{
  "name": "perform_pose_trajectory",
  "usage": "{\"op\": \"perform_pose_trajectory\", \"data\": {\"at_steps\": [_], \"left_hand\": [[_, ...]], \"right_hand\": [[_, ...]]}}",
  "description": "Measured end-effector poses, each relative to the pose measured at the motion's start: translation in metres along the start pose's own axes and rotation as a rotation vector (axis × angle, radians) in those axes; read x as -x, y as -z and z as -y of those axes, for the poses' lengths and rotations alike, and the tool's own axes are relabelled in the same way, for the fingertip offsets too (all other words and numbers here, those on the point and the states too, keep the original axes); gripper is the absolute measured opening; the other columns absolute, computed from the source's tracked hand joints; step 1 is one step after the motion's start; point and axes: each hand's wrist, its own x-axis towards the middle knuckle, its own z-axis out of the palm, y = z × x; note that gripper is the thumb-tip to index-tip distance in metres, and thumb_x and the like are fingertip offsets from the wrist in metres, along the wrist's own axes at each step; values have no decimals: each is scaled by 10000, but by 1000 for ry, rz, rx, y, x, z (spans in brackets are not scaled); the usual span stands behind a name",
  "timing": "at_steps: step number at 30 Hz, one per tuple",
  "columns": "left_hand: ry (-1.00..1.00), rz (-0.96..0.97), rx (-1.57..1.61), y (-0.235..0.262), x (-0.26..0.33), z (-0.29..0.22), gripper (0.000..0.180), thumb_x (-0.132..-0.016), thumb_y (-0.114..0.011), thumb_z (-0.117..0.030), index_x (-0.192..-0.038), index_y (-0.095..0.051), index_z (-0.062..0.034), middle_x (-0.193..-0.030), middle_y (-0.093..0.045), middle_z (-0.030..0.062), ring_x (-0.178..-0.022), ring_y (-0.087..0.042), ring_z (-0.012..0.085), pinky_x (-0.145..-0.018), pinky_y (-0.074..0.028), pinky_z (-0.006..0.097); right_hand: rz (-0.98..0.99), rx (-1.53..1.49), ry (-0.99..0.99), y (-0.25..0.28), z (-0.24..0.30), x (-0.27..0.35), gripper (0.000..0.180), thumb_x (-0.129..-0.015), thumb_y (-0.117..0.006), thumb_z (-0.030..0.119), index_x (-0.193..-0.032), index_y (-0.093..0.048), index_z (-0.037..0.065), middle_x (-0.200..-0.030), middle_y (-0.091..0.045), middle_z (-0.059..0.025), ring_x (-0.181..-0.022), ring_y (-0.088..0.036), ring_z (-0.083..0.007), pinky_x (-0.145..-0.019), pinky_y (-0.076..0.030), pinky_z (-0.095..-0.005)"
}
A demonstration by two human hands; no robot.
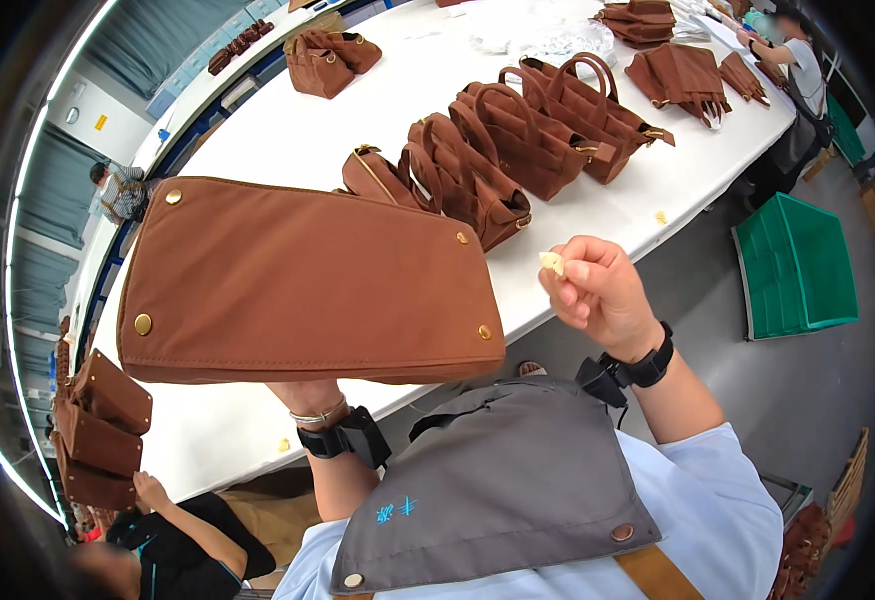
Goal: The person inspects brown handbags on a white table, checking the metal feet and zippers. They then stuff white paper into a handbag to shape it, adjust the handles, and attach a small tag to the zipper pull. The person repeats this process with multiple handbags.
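A large brown handbag [308, 280] is held up before me, its flat base with gold-coloured metal studs at the corners turned toward me. My left hand [306, 394] supports it from behind; only the wrist and heel of that hand show, and the fingers are hidden by the bag. To the right of the bag, my right hand [598, 290] is raised and apart from it. Between thumb and fingers it pinches a small pale yellow crumbly lump [553, 262].
A long white table [228, 430] carries a row of brown handbags [528, 135] and brown pieces [676, 80]. Pale scraps [662, 217] lie on it. A green crate [798, 265] stands on the floor at right. Co-workers are at lower left, far left and far right.
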Motion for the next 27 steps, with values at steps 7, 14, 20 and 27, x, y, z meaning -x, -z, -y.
{"op": "perform_pose_trajectory", "data": {"at_steps": [7, 14, 20, 27], "left_hand": [[-153, 352, -292, 74, -47, -16, 616, -864, -707, -356, -1312, -468, -8, -1264, -553, 103, -1157, -520, 213, -989, -436, 380], [-58, 311, 19, 59, -29, -34, 557, -964, -589, -367, -1377, -420, -34, -1380, -503, 82, -1259, -474, 257, -1111, -370, 462], [-380, -74, -247, 30, 0, -22, 577, -946, -574, -492, -1339, -489, -79, -1360, -531, 57, -1250, -486, 224, -1077, -393, 420], [-517, -208, -494, 42, 6, -48, 452, -940, -627, -426, -1252, -583, -103, -1244, -612, 5, -1149, -541, 169, -999, -409, 353]], "right_hand": [[-616, 862, 28, 156, 16, 13, 143, -907, -642, 118, -910, -687, -18, -725, -646, -26, -597, -559, -68, -501, -433, -236], [-823, 2140, 88, 313, 83, 45, 162, -850, -601, 134, -781, -689, 17, -772, -671, -129, -719, -654, -318, -645, -519, -397], [-295, 2576, -145, 361, 85, 28, 69, -813, -580, 63, -765, -623, 37, -842, -618, -138, -849, -630, -310, -687, -539, -405], [-206, 2773, -435, 377, 43, 33, 149, -859, -547, 76, -850, -679, 8, -933, -604, -142, -922, -593, -273, -760, -509, -335]]}}
